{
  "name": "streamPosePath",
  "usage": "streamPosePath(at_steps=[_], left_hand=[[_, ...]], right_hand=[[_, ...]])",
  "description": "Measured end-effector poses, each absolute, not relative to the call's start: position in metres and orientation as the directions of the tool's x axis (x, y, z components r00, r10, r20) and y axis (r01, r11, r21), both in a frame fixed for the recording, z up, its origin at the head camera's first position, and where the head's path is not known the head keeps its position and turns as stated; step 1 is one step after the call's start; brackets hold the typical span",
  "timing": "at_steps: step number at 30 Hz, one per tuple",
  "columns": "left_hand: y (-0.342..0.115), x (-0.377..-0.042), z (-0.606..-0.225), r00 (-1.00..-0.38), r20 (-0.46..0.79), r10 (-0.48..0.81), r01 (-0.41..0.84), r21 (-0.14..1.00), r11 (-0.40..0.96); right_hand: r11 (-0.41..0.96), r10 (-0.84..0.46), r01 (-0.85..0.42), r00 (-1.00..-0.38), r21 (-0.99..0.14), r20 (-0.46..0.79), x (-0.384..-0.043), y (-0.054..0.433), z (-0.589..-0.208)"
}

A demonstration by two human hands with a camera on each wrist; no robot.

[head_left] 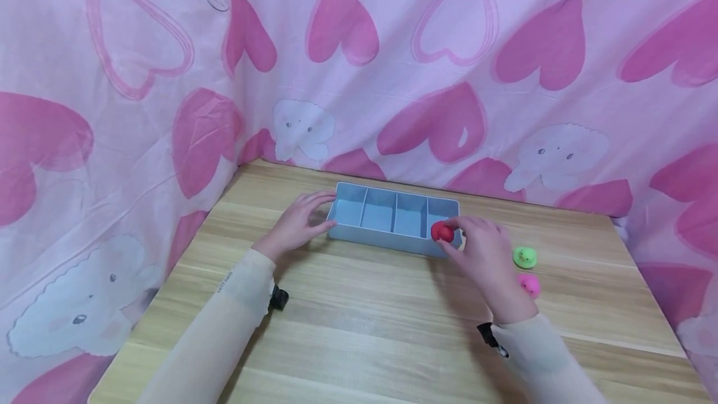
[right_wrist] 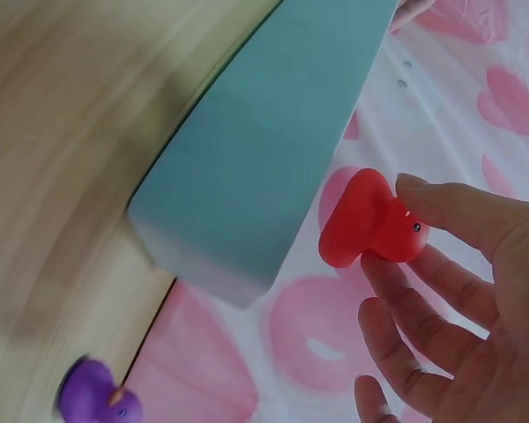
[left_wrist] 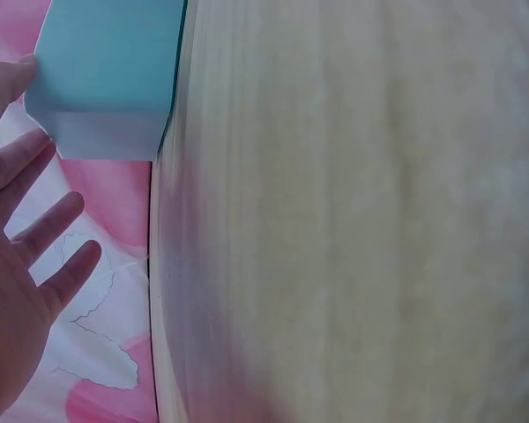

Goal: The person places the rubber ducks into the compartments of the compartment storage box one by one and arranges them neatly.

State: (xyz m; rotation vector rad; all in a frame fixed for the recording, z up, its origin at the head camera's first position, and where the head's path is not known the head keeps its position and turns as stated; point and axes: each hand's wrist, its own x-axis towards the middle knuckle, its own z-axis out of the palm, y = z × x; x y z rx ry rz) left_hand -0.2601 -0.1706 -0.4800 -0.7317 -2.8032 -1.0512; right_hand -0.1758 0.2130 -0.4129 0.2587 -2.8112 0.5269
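In the head view, a blue-grey box (head_left: 387, 240) with a row of compartments stands on the wooden table. My right hand (head_left: 481, 251) pinches a red rubber duck (head_left: 441, 232) at the box's right end. The right wrist view shows the red duck (right_wrist: 363, 225) between thumb and fingers, above rim level. My left hand (head_left: 297, 224) rests at the box's left end, its thumb at the front corner and fingers at the back. In the left wrist view, this hand (left_wrist: 26, 238) has fairly straight, spread fingers touching the box end (left_wrist: 110, 79).
Right of the right hand, a green duck (head_left: 525, 257) and a pink duck (head_left: 530, 285) sit on the table (head_left: 359, 329). A purple duck (right_wrist: 95, 392) shows in the right wrist view. Behind the table hangs a pink heart-patterned curtain (head_left: 336, 92).
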Motion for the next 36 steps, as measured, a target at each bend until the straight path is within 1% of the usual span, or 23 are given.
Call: streamPosePath(at_steps=[4, 11, 19, 36], left_hand=[[-0.171, -0.261, -0.480, -0.886, 0.213, 0.412, 0.452, 0.592, 0.667], [-0.172, -0.261, -0.483, -0.890, 0.209, 0.404, 0.443, 0.599, 0.667], [-0.172, -0.262, -0.484, -0.885, 0.220, 0.410, 0.454, 0.600, 0.658], [-0.172, -0.262, -0.482, -0.890, 0.218, 0.400, 0.447, 0.592, 0.671]], right_hand=[[0.914, -0.128, -0.221, -0.953, -0.340, 0.276, -0.180, 0.202, -0.410], [0.902, -0.154, -0.250, -0.948, -0.353, 0.278, -0.187, 0.191, -0.411], [0.902, -0.155, -0.249, -0.950, -0.352, 0.273, -0.192, 0.181, -0.415], [0.884, -0.196, -0.294, -0.939, -0.363, 0.283, -0.205, 0.147, -0.414]])
